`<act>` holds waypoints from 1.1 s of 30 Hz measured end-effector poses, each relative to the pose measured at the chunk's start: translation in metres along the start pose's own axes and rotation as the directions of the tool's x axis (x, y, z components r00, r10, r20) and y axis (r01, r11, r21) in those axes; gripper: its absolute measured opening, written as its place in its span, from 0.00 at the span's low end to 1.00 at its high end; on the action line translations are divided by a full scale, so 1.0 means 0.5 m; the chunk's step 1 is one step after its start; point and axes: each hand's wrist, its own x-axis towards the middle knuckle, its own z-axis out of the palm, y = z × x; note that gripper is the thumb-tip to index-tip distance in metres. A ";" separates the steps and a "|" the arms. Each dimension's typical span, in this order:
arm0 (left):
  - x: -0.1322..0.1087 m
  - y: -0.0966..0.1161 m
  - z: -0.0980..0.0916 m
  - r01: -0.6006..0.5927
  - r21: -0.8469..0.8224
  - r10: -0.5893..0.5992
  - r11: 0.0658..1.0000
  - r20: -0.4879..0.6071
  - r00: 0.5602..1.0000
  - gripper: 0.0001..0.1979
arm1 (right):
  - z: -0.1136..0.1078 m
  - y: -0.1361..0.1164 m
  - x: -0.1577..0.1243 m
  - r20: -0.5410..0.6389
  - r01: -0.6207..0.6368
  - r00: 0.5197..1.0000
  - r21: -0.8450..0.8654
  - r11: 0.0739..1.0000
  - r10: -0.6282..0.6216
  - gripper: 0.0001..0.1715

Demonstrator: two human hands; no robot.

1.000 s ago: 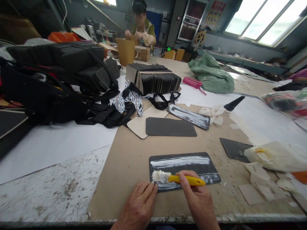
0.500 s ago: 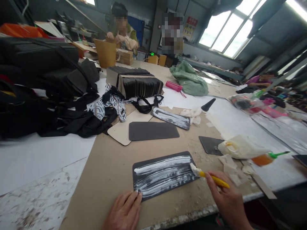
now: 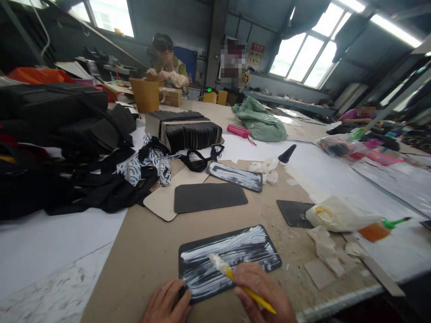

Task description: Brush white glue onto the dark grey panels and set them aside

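- Your right hand (image 3: 264, 291) is closed around the yellow handle of the brush (image 3: 230, 274), whose bristles are clotted with white paste.
- The bristles are over the left half of the coated panel (image 3: 242, 244); you cannot tell from this angle whether they touch it.
- That panel lies flat in front of you, dark, rounded at its corners and streaked lengthwise with white, dark gaps showing between the streaks.
- Your left hand (image 3: 168, 301) has its fingertips at the panel's near left corner; whether they pinch it or only press on it, you cannot tell.
- Under the panel you have a brown sheet (image 3: 134, 260) on the table.
- Beyond the panel, well apart from your hands, is a plain dark panel (image 3: 210, 197), partly over a beige piece (image 3: 161, 202).
- Just behind that lies a narrower panel (image 3: 235, 176), also streaked white.
- To your right, a white bag (image 3: 343, 214) overlaps a dark piece (image 3: 292, 213), with an orange bottle (image 3: 375, 231) beside it.
- Farther off you have a stack (image 3: 193, 134) of dark pieces, a pink pouch (image 3: 238, 130) and a green bag (image 3: 262, 121).
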 end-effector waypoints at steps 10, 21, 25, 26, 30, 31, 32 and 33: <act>0.046 0.019 -0.012 0.107 -0.021 -0.108 0.994 -0.027 0.994 0.13 | 0.081 -0.009 0.089 0.115 0.125 0.985 0.030 0.992 -0.127 0.12; 0.021 -0.007 -0.004 0.130 -0.008 -0.130 0.991 0.028 0.991 0.12 | -0.063 0.011 0.066 0.016 -0.279 0.959 -0.110 0.954 0.282 0.10; 0.013 -0.030 0.012 0.265 -0.047 -0.260 0.963 0.089 0.961 0.13 | -0.139 0.117 0.020 -0.056 -0.589 0.783 -0.385 0.710 0.619 0.20; 0.014 -0.033 0.017 0.313 -0.074 -0.307 0.947 0.084 0.948 0.13 | -0.137 0.147 0.004 -0.056 -0.619 0.746 -0.425 0.660 0.663 0.20; 0.032 -0.030 0.038 0.613 -0.309 -0.605 0.727 0.135 0.785 0.17 | -0.085 0.238 -0.053 0.044 -0.657 0.611 -0.529 0.538 0.790 0.17; 0.040 -0.029 0.042 0.703 -0.383 -0.694 0.599 0.190 0.695 0.18 | -0.075 0.248 -0.060 0.047 -0.667 0.572 -0.555 0.497 0.819 0.16; 0.048 -0.028 0.046 0.775 -0.454 -0.764 0.440 0.265 0.589 0.19 | -0.069 0.253 -0.063 0.041 -0.682 0.540 -0.563 0.466 0.841 0.16; 0.056 -0.030 0.049 0.817 -0.515 -0.803 0.261 0.354 0.479 0.21 | -0.069 0.256 -0.063 0.037 -0.705 0.519 -0.546 0.452 0.854 0.15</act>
